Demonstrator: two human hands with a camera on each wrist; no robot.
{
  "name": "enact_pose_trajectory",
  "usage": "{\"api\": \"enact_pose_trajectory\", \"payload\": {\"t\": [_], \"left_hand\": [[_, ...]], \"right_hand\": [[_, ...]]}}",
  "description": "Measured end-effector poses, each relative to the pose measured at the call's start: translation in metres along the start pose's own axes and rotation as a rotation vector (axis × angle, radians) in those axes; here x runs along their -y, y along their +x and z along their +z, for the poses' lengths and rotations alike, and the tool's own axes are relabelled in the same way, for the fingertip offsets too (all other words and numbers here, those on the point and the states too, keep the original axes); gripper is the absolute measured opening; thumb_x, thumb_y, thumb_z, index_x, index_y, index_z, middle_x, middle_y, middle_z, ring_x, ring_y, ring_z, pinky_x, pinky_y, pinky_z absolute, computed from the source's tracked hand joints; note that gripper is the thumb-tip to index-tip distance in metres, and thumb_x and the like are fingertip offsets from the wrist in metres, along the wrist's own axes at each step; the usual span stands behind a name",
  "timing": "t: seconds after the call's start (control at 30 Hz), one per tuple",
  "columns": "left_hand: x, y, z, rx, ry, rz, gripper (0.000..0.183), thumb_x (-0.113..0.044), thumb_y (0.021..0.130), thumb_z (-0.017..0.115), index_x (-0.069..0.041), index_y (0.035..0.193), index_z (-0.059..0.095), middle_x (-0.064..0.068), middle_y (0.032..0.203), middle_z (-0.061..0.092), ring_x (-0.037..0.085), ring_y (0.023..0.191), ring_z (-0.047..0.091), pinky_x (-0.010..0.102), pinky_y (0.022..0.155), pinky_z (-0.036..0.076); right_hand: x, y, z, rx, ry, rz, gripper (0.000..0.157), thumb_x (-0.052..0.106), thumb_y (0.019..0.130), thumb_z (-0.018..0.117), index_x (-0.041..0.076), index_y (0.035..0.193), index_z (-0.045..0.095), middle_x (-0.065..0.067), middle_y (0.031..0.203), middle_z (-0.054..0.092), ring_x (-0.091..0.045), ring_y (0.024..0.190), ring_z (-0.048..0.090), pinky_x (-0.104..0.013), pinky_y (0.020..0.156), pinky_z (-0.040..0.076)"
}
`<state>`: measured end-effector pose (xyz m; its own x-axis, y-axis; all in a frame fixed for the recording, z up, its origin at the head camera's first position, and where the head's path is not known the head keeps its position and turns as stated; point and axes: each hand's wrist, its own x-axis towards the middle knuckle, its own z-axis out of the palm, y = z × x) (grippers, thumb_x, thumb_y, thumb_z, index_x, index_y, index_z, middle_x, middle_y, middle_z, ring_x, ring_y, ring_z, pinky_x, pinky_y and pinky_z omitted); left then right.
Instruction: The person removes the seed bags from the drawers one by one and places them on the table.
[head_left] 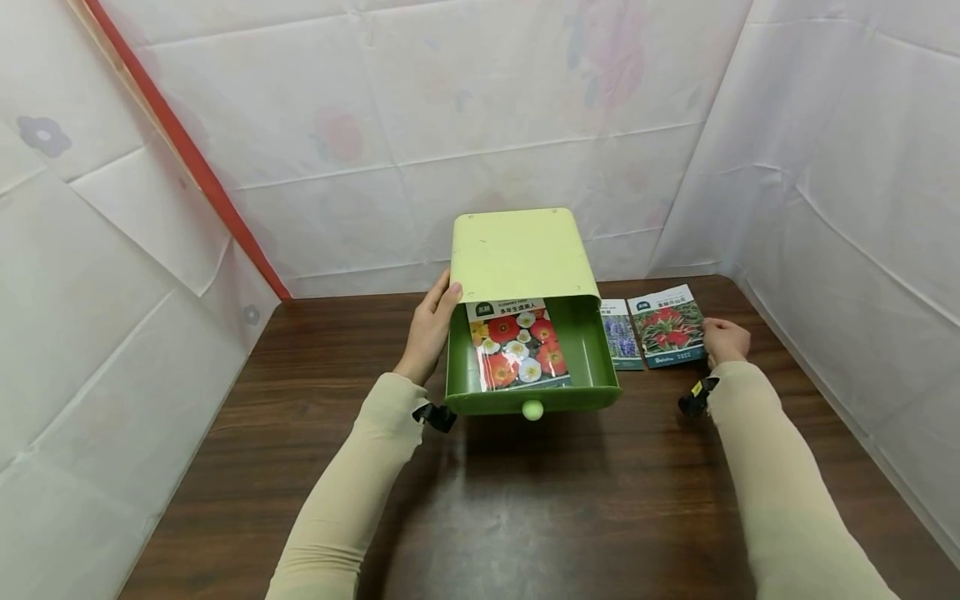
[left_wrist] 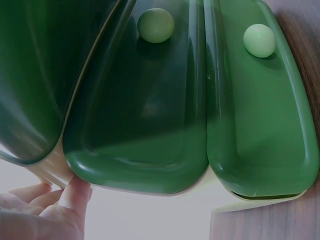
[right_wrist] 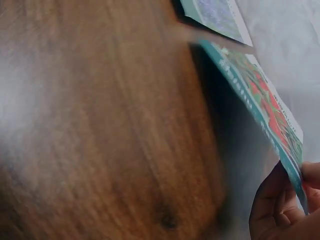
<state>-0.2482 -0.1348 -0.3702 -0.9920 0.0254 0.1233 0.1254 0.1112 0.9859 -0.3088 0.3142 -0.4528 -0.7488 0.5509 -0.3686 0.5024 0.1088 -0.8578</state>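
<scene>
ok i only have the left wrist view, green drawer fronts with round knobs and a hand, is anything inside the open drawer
Observer: Yes, a glossy rectangular packet printed with red and white flowers lies in the glossy green drawer.
Operator: and what's the right hand doing
Observer: It pinches the edge of a rectangular packet printed with red flowers, right of the drawer.
Operator: any more packets out there
Observer: Yes, a rectangular packet printed with purple flowers, left of the pinched one, partly hidden.

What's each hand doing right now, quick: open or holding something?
Left hand: open, touching the side of the green cabinet.
Right hand: closed, pinching the red-flowered packet.
</scene>
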Motion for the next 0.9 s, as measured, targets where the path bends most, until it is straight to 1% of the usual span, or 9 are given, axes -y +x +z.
{"api": "enact_pose_trajectory", "payload": {"t": [0.07,0.13,0.2,0.27,0.33,0.47,0.6,0.77,0.9], "left_hand": [[0.000,0.000,0.000,-0.002,0.001,-0.003,0.068,-0.065,0.094,0.048,-0.038,0.153,0.029,-0.006,0.161,0.029,0.020,0.141,0.040,0.045,0.111,0.041],[0.000,0.000,0.000,-0.004,0.003,-0.005,0.069,-0.066,0.093,0.048,-0.038,0.153,0.029,-0.007,0.160,0.029,0.020,0.140,0.041,0.045,0.110,0.042],[0.000,0.000,0.000,-0.003,0.001,-0.005,0.069,-0.066,0.094,0.048,-0.038,0.153,0.029,-0.007,0.160,0.029,0.020,0.140,0.041,0.044,0.110,0.042],[0.000,0.000,0.000,-0.004,0.000,-0.006,0.068,-0.065,0.094,0.048,-0.039,0.153,0.029,-0.007,0.160,0.029,0.020,0.140,0.041,0.044,0.110,0.042],[0.001,0.000,0.000,-0.003,-0.002,-0.006,0.067,-0.065,0.094,0.048,-0.040,0.153,0.029,-0.008,0.160,0.029,0.019,0.141,0.040,0.044,0.111,0.041],[0.001,0.000,-0.001,0.000,-0.009,-0.007,0.067,-0.065,0.094,0.048,-0.039,0.153,0.029,-0.007,0.161,0.028,0.019,0.142,0.039,0.044,0.112,0.040],[0.001,0.000,-0.001,0.000,-0.014,-0.019,0.066,-0.063,0.095,0.048,-0.038,0.153,0.029,-0.008,0.160,0.028,0.019,0.141,0.040,0.043,0.112,0.041],[0.000,0.001,-0.001,0.010,-0.025,-0.016,0.064,-0.056,0.099,0.047,-0.035,0.155,0.026,-0.007,0.161,0.026,0.020,0.141,0.039,0.044,0.112,0.041],[0.000,0.001,-0.001,0.013,-0.025,-0.017,0.062,-0.054,0.100,0.046,-0.036,0.155,0.025,-0.007,0.162,0.025,0.020,0.142,0.039,0.044,0.111,0.041]], "right_hand": [[-0.003,-0.001,0.002,0.005,-0.067,-0.060,0.039,0.025,0.100,0.051,0.014,0.137,0.059,-0.008,0.143,0.047,-0.010,0.084,0.050,-0.024,0.062,0.043],[-0.004,-0.004,0.003,0.020,-0.126,-0.123,0.046,0.024,0.099,0.055,0.008,0.141,0.054,-0.014,0.146,0.047,-0.020,0.104,0.054,-0.030,0.079,0.049],[-0.006,-0.006,0.005,0.037,-0.177,-0.176,0.050,0.023,0.098,0.057,0.003,0.143,0.050,-0.019,0.148,0.045,-0.030,0.121,0.050,-0.039,0.093,0.048],[-0.006,-0.008,0.006,0.057,-0.203,-0.208,0.052,0.023,0.098,0.057,0.000,0.143,0.048,-0.022,0.149,0.043,-0.036,0.131,0.043,-0.046,0.101,0.044],[-0.007,-0.010,0.007,0.072,-0.214,-0.213,0.052,0.023,0.098,0.057,0.000,0.144,0.048,-0.023,0.149,0.043,-0.038,0.131,0.043,-0.048,0.101,0.043],[-0.007,-0.014,0.009,0.070,-0.262,-0.209,0.050,0.024,0.098,0.057,-0.001,0.141,0.050,-0.024,0.145,0.046,-0.040,0.128,0.046,-0.050,0.099,0.045],[-0.007,-0.015,0.008,0.068,-0.367,-0.222,0.047,0.026,0.099,0.056,-0.005,0.134,0.055,-0.027,0.139,0.052,-0.040,0.122,0.051,-0.050,0.097,0.047],[-0.008,-0.014,0.008,0.055,-0.513,-0.268,0.045,0.028,0.097,0.056,-0.008,0.123,0.062,-0.028,0.129,0.058,-0.040,0.112,0.056,-0.047,0.089,0.048],[-0.008,-0.015,0.008,0.055,-0.572,-0.303,0.044,0.028,0.097,0.056,-0.009,0.120,0.063,-0.029,0.125,0.060,-0.041,0.109,0.057,-0.049,0.087,0.048]]}}
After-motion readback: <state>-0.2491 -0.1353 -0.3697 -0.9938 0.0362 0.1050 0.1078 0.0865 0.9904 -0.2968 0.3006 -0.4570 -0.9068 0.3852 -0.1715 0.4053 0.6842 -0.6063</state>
